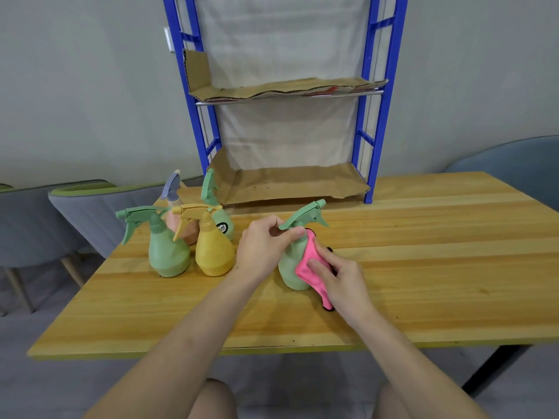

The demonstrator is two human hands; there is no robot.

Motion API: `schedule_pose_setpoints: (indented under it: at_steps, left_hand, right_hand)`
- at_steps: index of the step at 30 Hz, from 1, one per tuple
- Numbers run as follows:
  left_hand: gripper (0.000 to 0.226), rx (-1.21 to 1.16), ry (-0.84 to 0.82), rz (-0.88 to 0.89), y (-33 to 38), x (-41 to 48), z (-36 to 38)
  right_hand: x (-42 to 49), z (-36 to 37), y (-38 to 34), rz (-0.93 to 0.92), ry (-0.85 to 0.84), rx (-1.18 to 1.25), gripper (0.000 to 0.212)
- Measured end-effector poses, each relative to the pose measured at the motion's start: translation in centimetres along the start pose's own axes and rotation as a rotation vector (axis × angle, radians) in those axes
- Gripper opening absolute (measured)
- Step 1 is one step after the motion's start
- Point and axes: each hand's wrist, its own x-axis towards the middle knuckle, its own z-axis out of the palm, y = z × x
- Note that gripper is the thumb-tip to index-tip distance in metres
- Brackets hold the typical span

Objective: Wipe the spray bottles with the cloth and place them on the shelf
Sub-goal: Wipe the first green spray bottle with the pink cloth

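Note:
A green spray bottle (289, 264) stands upright in the middle of the wooden table (423, 252). My left hand (264, 246) grips its neck just under the trigger head. My right hand (338, 279) holds a pink cloth (311, 267) and presses it against the bottle's right side. To the left stand several more bottles: a green one (166, 252), a yellow one (213, 252), a pink one with a grey head (175, 225) and another green one (222, 222) behind. The blue shelf (375, 122) stands at the table's far edge, both of its cardboard-lined levels (290, 182) bare.
Grey chairs (75, 213) stand along the table's left side and a blue chair (520, 164) at the far right. The table's near edge runs just in front of my knees. A grey wall lies behind the shelf.

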Motion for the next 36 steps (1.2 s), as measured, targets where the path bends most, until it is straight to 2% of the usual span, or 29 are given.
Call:
schedule_pose_setpoints:
  at_steps: [5,9,12,15,20,28,34,36]
  left_hand:
    - [0.032,0.007,0.025,-0.015,0.2,-0.3,0.2]
    - [0.03,0.067,0.046,-0.021,0.4,-0.6,0.6]
    - [0.039,0.075,0.035,-0.023,0.3,-1.0,0.8]
    - [0.051,0.003,0.011,-0.045,0.1,-1.1,0.7]
    - [0.027,-0.021,0.041,-0.06,0.0,-0.6,1.1]
    - [0.027,-0.107,0.058,-0.076,-0.3,-1.3,1.3]
    - [0.021,-0.115,0.045,-0.045,-0.5,-1.4,1.6]
    - [0.017,-0.107,0.035,-0.024,-0.6,-1.3,1.6]
  right_hand:
    - [-0.2,-1.1,0.7,0.028,-0.023,-0.061,0.037]
    - [-0.1,-0.7,0.2,0.014,0.039,-0.094,0.033]
    - [0.2,0.6,-1.5,-0.065,0.09,-0.035,0.038]
    - [0.5,1.2,-2.2,-0.09,0.066,0.021,0.048]
    - [0.2,-0.2,-0.1,-0.02,0.03,-0.086,0.039]
    - [-0.2,-1.3,1.2,0.057,0.022,-0.204,0.035]
    - [0.4,0.4,-0.7,-0.018,0.073,0.07,0.037]
    - [0.5,1.0,-1.0,-0.056,0.091,0.093,0.039]
